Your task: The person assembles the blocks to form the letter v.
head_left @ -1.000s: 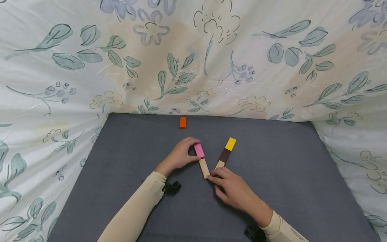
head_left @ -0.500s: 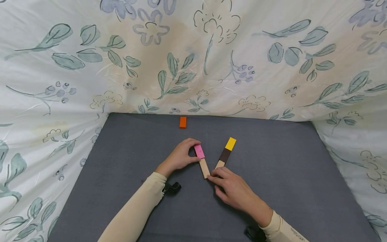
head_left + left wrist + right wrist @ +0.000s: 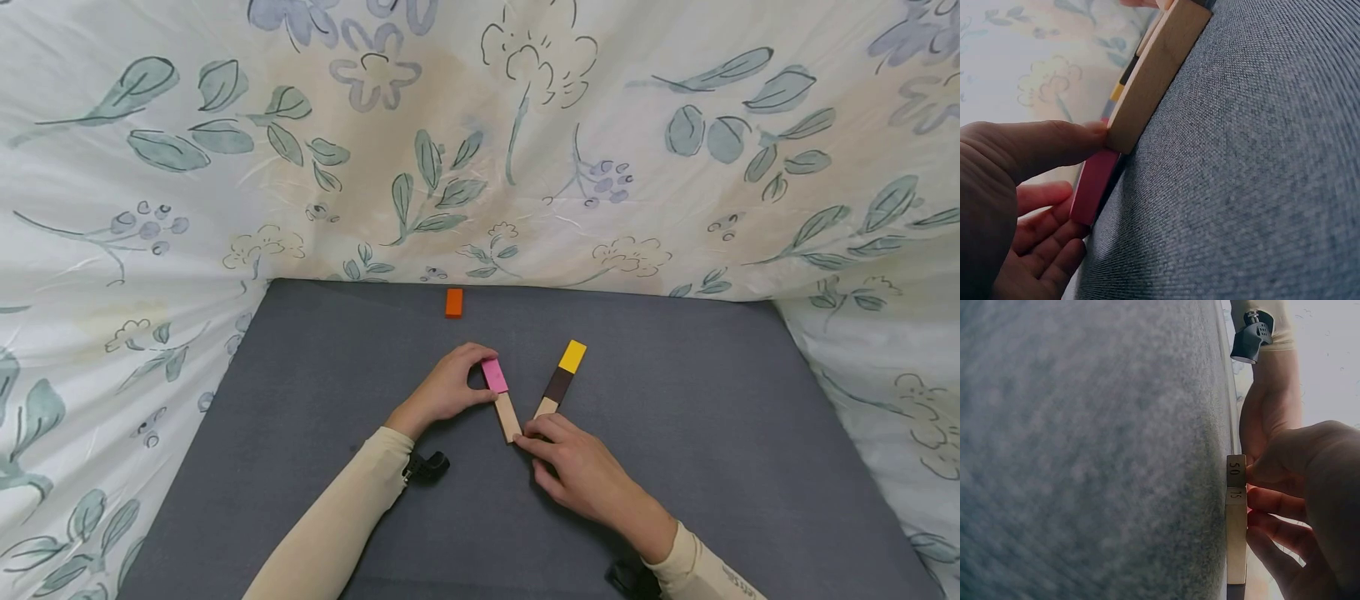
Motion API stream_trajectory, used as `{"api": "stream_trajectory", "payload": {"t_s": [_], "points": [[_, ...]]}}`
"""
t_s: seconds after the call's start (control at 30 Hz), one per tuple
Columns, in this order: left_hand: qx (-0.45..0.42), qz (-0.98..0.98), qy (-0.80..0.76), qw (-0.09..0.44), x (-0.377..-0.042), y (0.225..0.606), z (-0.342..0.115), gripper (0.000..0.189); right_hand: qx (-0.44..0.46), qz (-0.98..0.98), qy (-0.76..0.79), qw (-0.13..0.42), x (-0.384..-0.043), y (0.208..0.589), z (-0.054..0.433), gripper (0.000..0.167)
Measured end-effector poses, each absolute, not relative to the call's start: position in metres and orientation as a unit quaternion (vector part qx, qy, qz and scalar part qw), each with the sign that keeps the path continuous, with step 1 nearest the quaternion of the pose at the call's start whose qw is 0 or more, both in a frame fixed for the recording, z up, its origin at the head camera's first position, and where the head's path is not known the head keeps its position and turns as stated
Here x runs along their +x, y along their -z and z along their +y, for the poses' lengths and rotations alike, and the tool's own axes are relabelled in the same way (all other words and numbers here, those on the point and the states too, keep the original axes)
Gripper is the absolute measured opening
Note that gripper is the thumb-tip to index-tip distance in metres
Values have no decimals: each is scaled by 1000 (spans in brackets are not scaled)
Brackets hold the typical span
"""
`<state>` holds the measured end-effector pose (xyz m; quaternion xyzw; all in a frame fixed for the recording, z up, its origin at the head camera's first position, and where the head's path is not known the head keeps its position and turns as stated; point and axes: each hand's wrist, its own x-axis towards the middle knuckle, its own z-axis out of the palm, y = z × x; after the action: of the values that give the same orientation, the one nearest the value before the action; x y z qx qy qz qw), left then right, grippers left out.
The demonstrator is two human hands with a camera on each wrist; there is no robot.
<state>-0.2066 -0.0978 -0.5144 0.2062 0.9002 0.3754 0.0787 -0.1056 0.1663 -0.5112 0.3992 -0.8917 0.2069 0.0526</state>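
My left hand [image 3: 447, 385] pinches a pink block [image 3: 495, 376] lengthwise. Its thumb is at the near end, where the block meets a plain wooden block [image 3: 507, 418], and fingers hold the far end. My right hand [image 3: 577, 467] touches the near ends of the two plain wooden blocks with its fingertips, and partly hides the second wooden block [image 3: 546, 407]. Beyond that one, a dark brown block [image 3: 558, 387] and a yellow block [image 3: 572, 357] continue the row. Both rows lie flat and form a V. In the right wrist view, numbers show on two wooden block ends [image 3: 1235, 470].
An orange block [image 3: 453, 304] lies alone near the back edge of the grey cloth surface [image 3: 675, 375]. A white leaf-and-flower patterned sheet [image 3: 480, 150] hangs behind and along both sides. Each wrist wears a black camera [image 3: 427, 467].
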Motion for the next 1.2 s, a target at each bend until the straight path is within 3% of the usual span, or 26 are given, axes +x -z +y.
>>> {"api": "stream_trajectory", "payload": {"t_s": [1.2], "points": [[212,899,-376,78,-208,515,-100,61,402,-891,-206,54,-106,513,167,39]]}}
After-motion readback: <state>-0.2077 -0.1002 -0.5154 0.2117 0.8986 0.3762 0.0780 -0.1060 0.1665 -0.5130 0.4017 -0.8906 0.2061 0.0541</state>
